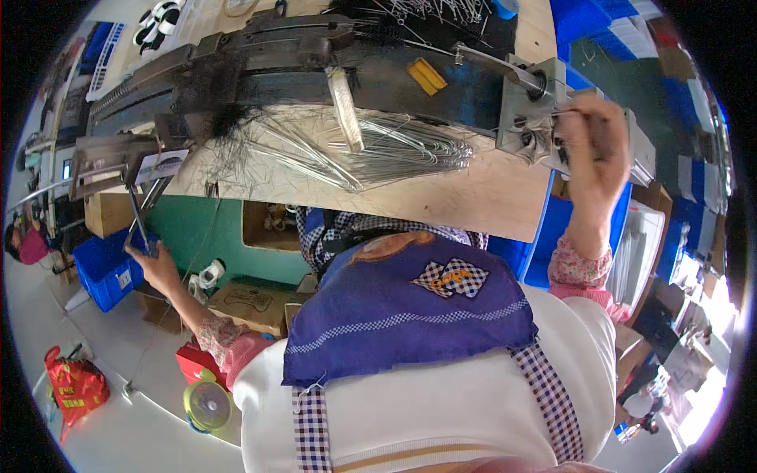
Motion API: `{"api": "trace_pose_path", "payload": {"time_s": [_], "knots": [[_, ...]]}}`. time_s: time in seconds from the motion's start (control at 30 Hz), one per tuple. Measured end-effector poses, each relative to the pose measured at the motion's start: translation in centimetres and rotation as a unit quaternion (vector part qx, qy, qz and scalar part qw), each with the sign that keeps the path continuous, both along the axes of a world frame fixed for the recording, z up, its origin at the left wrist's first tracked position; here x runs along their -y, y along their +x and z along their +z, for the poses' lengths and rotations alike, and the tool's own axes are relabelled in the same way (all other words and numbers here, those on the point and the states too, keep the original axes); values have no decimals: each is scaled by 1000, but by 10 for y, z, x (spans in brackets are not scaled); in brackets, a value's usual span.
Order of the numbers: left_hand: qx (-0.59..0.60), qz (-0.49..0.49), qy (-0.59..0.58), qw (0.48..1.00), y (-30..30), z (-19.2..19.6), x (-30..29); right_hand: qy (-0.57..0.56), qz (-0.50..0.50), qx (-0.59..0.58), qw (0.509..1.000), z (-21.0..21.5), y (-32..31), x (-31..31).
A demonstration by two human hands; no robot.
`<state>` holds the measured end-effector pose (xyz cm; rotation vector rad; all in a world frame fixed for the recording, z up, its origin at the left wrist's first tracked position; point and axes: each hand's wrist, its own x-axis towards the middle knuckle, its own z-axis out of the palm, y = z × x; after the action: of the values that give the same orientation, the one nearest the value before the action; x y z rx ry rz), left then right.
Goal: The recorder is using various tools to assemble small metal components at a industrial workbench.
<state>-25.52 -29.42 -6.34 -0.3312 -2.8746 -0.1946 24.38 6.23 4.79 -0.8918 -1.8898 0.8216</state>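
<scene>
A long metal bench machine (pixel 260 75) runs across the wooden table. At its left end my left hand (pixel 158 266) is closed around the lower end of a metal lever (pixel 137 213). At the right end my right hand (pixel 601 138) is beside the metal block with a chuck (pixel 530 140); motion smears its fingers, so its grip is unclear. A rod (pixel 493 61) reaches the block from the left. A bundle of bent metal wires (pixel 410 148) lies on the table between my hands, partly under a flat metal bar (pixel 344 110). Black bristles (pixel 230 120) gather beside the wires.
A yellow block (pixel 426 76) rests on the machine's bed. More looped wires (pixel 441 11) lie at the back. Blue bins (pixel 106 270) stand below the table at left and a blue bin (pixel 544 260) at right. A green round fan (pixel 207 405) and red bag (pixel 75 386) are on the floor.
</scene>
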Motion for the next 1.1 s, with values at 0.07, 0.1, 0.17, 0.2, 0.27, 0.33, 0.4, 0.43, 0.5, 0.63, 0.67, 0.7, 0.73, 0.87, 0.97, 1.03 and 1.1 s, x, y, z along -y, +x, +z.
{"api": "trace_pose_path", "payload": {"time_s": [0.07,0.1,0.17,0.2,0.27,0.33,0.4,0.43,0.5,0.63,0.67,0.7,0.73,0.87,0.97,1.03,1.1], "knots": [[6,-38,36,999,17,1,-20,-46,-15,-74,996,3,7,-3],[18,-44,46,998,34,-7,-48,-36,-30,-66,997,11,12,0],[-33,-126,59,990,62,-10,-71,-36,-3,-44,998,13,12,-2],[-87,-215,65,971,74,-13,-77,-34,1,-51,998,9,4,0],[-41,-389,204,898,140,27,-132,-51,32,13,998,10,-24,9],[207,-521,411,718,210,69,-170,-55,114,29,992,12,-55,17],[282,-618,366,636,252,92,-197,-49,197,-6,979,17,-89,27],[449,-605,325,571,254,90,-209,-23,227,5,974,24,-97,29],[594,-580,273,485,248,85,-214,37,220,31,974,27,-102,24],[486,-464,402,622,217,43,-204,146,82,162,972,5,-67,-24],[457,-452,427,636,220,36,-211,154,77,163,972,-1,-67,-32],[453,-452,431,636,230,34,-212,180,90,195,960,-6,-68,-37],[536,-433,441,575,244,34,-217,210,100,228,946,-11,-70,-41],[695,-258,454,494,274,50,-236,232,73,326,913,-17,-82,-42],[767,-293,491,290,272,91,-239,258,87,340,900,-13,-96,-41],[780,-289,517,203,232,114,-237,281,96,345,890,-12,-102,-40],[804,-207,558,-2,209,115,-238,267,85,349,894,-11,-88,-40]]}}
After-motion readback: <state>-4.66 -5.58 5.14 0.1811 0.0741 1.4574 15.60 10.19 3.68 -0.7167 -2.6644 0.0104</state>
